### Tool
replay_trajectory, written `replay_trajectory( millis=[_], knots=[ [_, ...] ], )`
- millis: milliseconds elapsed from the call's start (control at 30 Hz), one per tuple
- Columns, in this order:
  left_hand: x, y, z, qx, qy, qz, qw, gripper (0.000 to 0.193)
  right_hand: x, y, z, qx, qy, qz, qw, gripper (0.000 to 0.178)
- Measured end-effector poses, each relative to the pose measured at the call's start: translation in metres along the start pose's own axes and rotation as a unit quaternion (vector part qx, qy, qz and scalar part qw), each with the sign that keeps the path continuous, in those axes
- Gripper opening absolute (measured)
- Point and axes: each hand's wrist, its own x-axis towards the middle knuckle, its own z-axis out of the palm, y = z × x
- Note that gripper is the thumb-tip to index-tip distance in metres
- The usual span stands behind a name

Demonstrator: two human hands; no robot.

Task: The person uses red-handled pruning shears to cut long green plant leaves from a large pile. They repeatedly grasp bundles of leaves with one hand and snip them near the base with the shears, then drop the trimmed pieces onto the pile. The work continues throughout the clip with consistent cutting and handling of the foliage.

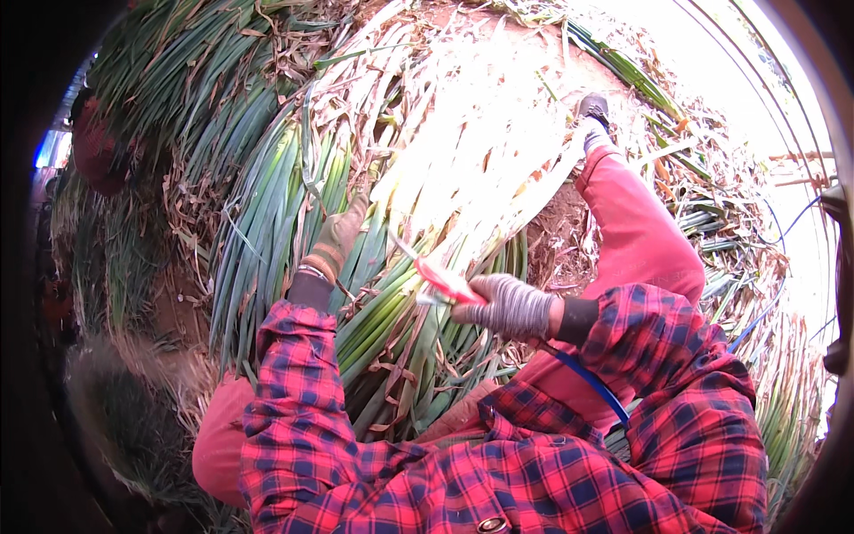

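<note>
Long green onions [471, 178] lie in a thick layer before me, their pale stalks glaring in bright light and their green leaves toward me. My left hand [336, 238], in a tan work glove, rests on the leaves at the left of this layer. Its fingers point away from me, stretched out against the onions; the fingertips are partly lost among the leaves. In a grey striped glove, my right hand [511, 305] is closed around a red air blow gun [447, 282] with a thin bent metal nozzle. The nozzle reaches over the onions, right of my left hand.
A blue hose [594, 384] runs down from near my right wrist across my lap. More green onions [200, 98] are heaped at the far left. Dry husks [703, 178] and leaves lie along the right. My leg [636, 236] in red trousers stretches forward beside bare soil [562, 238].
</note>
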Motion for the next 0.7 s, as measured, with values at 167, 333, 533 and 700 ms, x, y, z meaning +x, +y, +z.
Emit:
replay_trajectory(
  millis=[167,333,533,700],
  knots=[
    [-0.025,0.056,-0.017,-0.223,0.041,-0.113,0.967,0.059,0.024,-0.007,-0.037,0.144,0.120,0.163,0.969,0.045],
    [-0.024,0.039,-0.013,-0.284,0.051,-0.053,0.956,0.054,0.007,-0.010,-0.012,0.055,-0.001,0.125,0.991,0.042],
    [-0.016,0.019,0.001,-0.322,0.037,-0.002,0.946,0.047,0.059,0.021,-0.068,0.138,0.158,0.151,0.966,0.042],
    [-0.040,0.076,-0.018,-0.290,0.026,-0.085,0.953,0.055,0.080,0.011,-0.097,0.155,0.186,0.177,0.954,0.043]
  ],
)
